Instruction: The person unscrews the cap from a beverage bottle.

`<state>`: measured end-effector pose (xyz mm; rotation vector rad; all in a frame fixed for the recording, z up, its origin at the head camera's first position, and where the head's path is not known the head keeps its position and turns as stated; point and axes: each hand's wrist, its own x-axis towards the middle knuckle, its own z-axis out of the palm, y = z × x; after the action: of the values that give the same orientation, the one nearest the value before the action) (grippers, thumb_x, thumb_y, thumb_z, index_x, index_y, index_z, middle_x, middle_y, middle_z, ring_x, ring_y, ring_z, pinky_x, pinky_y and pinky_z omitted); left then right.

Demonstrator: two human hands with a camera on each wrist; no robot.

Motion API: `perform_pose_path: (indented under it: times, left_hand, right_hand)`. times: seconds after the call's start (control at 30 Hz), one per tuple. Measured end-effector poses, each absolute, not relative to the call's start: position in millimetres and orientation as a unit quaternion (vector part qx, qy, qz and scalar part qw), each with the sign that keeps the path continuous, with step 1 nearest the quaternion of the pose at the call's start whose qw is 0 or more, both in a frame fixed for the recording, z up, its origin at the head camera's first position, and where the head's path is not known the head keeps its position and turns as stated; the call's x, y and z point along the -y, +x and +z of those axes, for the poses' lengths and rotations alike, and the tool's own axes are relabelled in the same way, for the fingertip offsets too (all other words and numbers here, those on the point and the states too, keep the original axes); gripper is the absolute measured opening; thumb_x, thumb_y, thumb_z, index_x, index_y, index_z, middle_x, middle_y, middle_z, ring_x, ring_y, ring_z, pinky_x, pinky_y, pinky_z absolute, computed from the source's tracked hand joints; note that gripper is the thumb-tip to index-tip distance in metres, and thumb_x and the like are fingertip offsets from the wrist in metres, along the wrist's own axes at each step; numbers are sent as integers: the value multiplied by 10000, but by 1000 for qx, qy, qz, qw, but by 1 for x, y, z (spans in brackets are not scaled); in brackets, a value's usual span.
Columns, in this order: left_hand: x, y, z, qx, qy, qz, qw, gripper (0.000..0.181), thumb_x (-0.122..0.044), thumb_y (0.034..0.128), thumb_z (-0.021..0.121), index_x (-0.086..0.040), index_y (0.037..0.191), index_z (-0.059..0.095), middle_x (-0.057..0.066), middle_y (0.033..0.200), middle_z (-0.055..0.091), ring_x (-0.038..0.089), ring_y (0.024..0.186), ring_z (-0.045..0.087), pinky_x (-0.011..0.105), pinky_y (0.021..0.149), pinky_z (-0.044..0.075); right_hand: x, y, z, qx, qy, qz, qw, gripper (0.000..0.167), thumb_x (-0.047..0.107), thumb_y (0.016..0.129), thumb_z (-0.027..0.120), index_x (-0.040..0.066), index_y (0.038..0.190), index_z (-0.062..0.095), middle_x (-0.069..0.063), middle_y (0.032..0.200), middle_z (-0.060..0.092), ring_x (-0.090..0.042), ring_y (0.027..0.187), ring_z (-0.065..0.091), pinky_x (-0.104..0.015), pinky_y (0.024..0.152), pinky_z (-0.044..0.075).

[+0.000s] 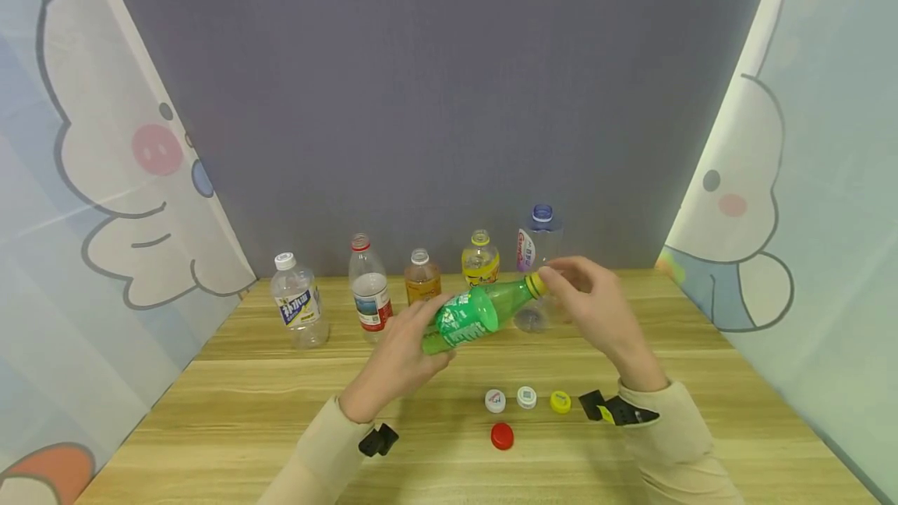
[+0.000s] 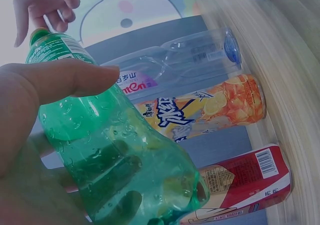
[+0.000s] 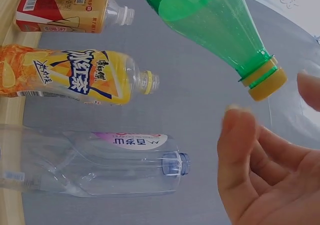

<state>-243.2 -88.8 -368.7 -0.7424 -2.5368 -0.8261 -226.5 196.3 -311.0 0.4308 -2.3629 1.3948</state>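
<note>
My left hand [image 1: 403, 353] grips the lower part of a green plastic bottle [image 1: 468, 316], tilted with its neck up and to the right. A yellow cap [image 3: 268, 85] sits on the bottle's neck. Close by the cap is my right hand [image 1: 596, 306]; the right wrist view shows its thumb and fingers spread, with a gap between them and the cap. In the left wrist view, thumb and fingers wrap round the green bottle, and droplets show on its wall.
Behind stand a clear bottle [image 1: 300, 306], a red-labelled bottle [image 1: 372, 302], an amber bottle [image 1: 422, 287], a yellow-labelled bottle [image 1: 481, 262] and a bluish bottle [image 1: 550, 240]. White caps [image 1: 495, 400], a yellow cap [image 1: 560, 401] and a red cap [image 1: 502, 436] lie on the wooden table [image 1: 210, 419].
</note>
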Motion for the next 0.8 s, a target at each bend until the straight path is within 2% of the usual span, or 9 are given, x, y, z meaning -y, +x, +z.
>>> perform_pose_path:
  times: [0.1,0.2,0.37,0.53,0.8]
  left_hand:
    - [89,-243,-369,900,-267,-290,187,814,-167,738,918,-162,1455,534,55,1206,647,231,1054,591,438,842,412]
    - [89,-243,-369,901,-269,-282,191,817,-171,733,921,-167,1453,534,53,1193,648,235,1043,593,439,843,417]
    - [88,-243,-368,901,-270,-278,194,819,-167,731,921,-149,1451,533,69,1203,645,258,1045,592,457,846,423]
    - [88,-242,-368,902,-268,-280,190,821,-162,737,915,-143,1460,526,75,1223,640,262,1065,589,465,860,421]
    - [89,-243,-368,903,-263,-286,183,823,-163,746,910,-171,1468,514,65,1214,640,245,1072,589,446,855,415]
  right_hand:
    - [-195,-225,-310,835,127,508,170,412,382,995,658,-21,1062,710,-127,806,654,-252,649,607,-339,559,558]
    - [-195,-225,-311,835,127,510,163,387,372,976,691,-13,986,729,-97,713,613,-236,606,584,-336,535,546]
    - [-195,-226,-311,841,149,493,167,289,285,974,703,7,1045,733,-89,797,675,-205,620,617,-324,560,552]
    - [-198,-225,-311,844,188,473,170,261,212,987,682,2,1141,699,-98,961,717,-193,725,657,-309,623,567]
    - [-200,-226,-312,832,242,469,171,261,133,991,667,25,1228,672,-85,990,693,-198,854,648,-301,670,578]
